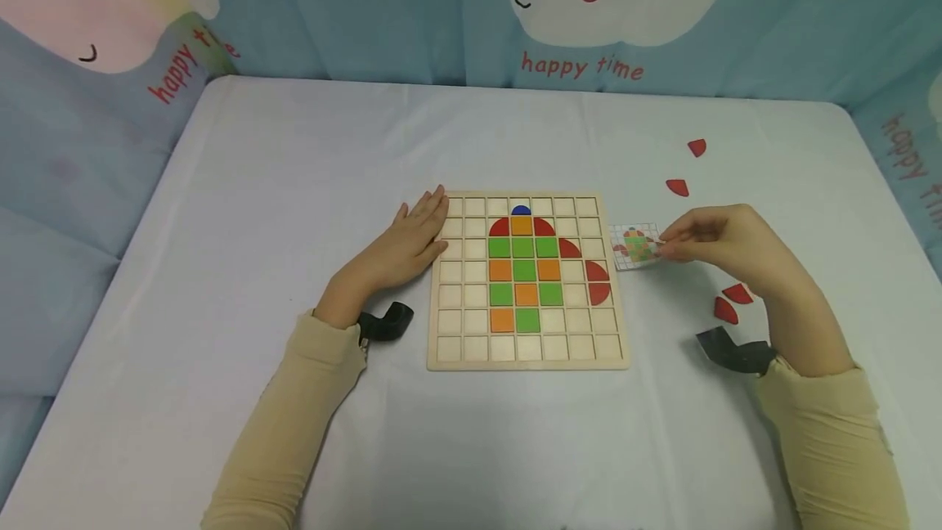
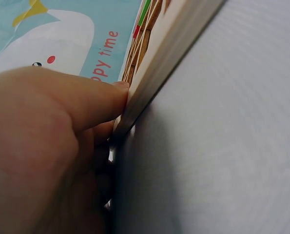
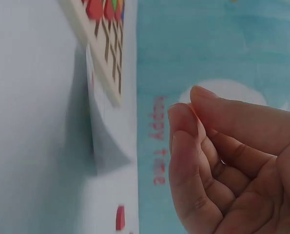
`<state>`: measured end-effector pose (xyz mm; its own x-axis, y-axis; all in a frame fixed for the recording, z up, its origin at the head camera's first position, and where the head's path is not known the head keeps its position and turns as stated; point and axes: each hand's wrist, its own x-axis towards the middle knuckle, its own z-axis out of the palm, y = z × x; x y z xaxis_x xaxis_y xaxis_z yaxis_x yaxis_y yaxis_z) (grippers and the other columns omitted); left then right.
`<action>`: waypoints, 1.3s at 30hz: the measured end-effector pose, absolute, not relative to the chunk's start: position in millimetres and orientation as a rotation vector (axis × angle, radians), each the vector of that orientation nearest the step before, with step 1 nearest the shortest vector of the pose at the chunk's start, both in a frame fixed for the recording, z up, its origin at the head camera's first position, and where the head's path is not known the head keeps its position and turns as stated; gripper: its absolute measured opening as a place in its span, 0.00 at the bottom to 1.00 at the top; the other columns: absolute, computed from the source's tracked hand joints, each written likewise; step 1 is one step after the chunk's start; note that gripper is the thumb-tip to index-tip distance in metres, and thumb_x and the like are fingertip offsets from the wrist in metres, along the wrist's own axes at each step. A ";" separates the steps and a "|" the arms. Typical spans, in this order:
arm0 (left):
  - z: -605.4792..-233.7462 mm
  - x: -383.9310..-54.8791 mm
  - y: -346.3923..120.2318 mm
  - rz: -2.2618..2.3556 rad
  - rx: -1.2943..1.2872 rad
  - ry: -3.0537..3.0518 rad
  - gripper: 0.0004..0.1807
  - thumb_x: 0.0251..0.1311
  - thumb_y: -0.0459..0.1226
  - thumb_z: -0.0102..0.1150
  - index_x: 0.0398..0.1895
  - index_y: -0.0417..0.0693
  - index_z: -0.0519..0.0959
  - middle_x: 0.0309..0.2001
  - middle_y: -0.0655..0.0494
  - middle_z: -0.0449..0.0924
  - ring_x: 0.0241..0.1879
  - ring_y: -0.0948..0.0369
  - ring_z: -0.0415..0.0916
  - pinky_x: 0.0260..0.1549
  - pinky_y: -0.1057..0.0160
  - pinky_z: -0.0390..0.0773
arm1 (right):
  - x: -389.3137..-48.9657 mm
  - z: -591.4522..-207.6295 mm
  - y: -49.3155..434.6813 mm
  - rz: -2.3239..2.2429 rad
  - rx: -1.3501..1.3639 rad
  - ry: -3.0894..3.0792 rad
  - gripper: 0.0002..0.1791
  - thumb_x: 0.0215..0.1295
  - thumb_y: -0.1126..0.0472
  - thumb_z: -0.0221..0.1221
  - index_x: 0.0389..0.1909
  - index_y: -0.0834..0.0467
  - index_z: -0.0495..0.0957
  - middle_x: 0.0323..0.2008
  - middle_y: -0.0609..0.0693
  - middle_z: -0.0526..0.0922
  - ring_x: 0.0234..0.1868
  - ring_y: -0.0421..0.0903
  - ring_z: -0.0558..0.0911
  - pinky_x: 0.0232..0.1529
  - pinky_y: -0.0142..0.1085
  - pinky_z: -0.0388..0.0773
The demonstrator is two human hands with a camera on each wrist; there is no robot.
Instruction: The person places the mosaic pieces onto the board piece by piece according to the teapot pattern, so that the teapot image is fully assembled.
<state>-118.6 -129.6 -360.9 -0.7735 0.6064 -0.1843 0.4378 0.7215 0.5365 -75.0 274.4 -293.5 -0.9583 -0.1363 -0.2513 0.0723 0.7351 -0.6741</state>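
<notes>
A wooden grid board (image 1: 528, 348) lies flat, with green and orange square tiles in its middle columns, red quarter-round tiles and a blue half-round tile (image 1: 521, 210) at the top. My left hand (image 1: 410, 245) lies along the board's left edge with straight fingers; the left wrist view shows its thumb (image 2: 98, 100) touching that edge. To the right of the board sits a small picture card (image 1: 630, 262), its near corner curled upward. My right hand (image 1: 717, 244) is at the card's right edge, fingers curled and thumb meeting the index fingertip. In the right wrist view, nothing shows between these fingertips, and the card (image 3: 106, 141) is apart from them.
Loose red quarter-round tiles lie beyond my right hand, including one red tile (image 1: 697, 148) and another tile (image 1: 677, 187). Two more, a red tile (image 1: 738, 294) and a red tile (image 1: 725, 310), lie beside my right wrist. A blue patterned curtain (image 1: 353, 6) hangs behind the white table (image 1: 294, 145).
</notes>
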 end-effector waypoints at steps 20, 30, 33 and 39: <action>-361.6 -118.0 -130.2 0.656 0.807 2.581 0.34 0.74 0.40 0.38 0.73 0.34 0.38 0.74 0.43 0.29 0.73 0.51 0.28 0.67 0.49 0.28 | -88.2 -313.8 348.4 -1.123 0.270 2.616 0.06 0.59 0.50 0.64 0.37 0.42 0.82 0.27 0.29 0.81 0.37 0.30 0.75 0.42 0.30 0.65; -362.5 -121.5 -131.2 0.656 0.813 2.590 0.35 0.74 0.41 0.38 0.73 0.35 0.38 0.74 0.45 0.28 0.73 0.52 0.27 0.68 0.50 0.28 | -92.2 -323.4 356.1 -1.119 0.354 2.626 0.04 0.58 0.48 0.65 0.34 0.35 0.82 0.28 0.26 0.80 0.41 0.35 0.70 0.41 0.32 0.64; -362.5 -121.7 -131.4 0.660 0.819 2.582 0.35 0.73 0.41 0.38 0.73 0.34 0.38 0.74 0.44 0.28 0.73 0.52 0.27 0.67 0.49 0.28 | -93.5 -327.1 356.2 -1.079 0.357 2.610 0.07 0.60 0.48 0.63 0.40 0.40 0.82 0.27 0.24 0.79 0.43 0.37 0.69 0.44 0.36 0.64; -363.4 -122.2 -129.6 0.664 0.821 2.565 0.34 0.74 0.41 0.38 0.73 0.34 0.38 0.74 0.44 0.28 0.73 0.51 0.27 0.67 0.48 0.28 | -93.0 -330.0 356.7 -0.949 0.314 2.627 0.28 0.60 0.47 0.63 0.54 0.62 0.76 0.28 0.27 0.79 0.40 0.36 0.71 0.41 0.32 0.68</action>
